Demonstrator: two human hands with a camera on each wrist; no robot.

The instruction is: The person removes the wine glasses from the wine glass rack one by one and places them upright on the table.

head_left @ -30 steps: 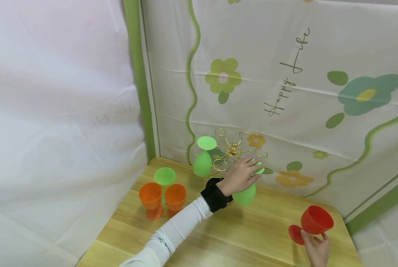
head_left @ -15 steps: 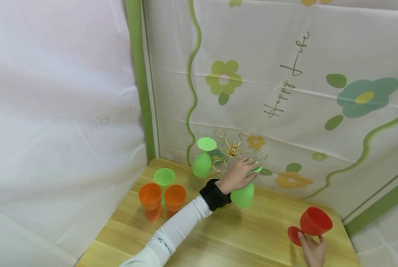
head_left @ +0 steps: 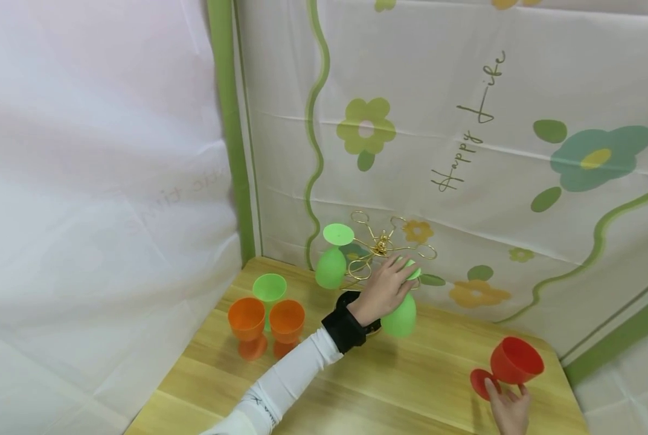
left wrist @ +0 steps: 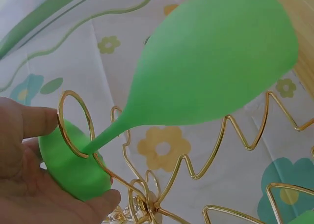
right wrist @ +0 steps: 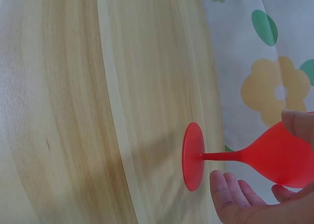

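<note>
My left hand point(head_left: 383, 293) holds a green goblet point(head_left: 400, 317) upside down by its round foot, at one arm of a gold wire rack point(head_left: 381, 243). In the left wrist view, the fingers and thumb are around the edge of the foot point(left wrist: 73, 167), and the stem lies inside a wire ring point(left wrist: 61, 118), close to its lower side. Over at the right, my right hand point(head_left: 510, 411) grips a red goblet point(head_left: 514, 361) by its bowl. That goblet is tipped on its side, its foot point(right wrist: 193, 157) pointing left above the table.
A second green goblet point(head_left: 331, 270) hangs inverted on the rack's left side. Two orange goblets point(head_left: 246, 319) and another green goblet point(head_left: 269, 286) stand upright at the table's left. Behind the wooden table point(head_left: 410, 386) hangs a flowered curtain point(head_left: 410, 72).
My left hand has shifted slightly left, with the green goblet's foot moving closer to the rack's centre. The right hand and red goblet have barely moved.
</note>
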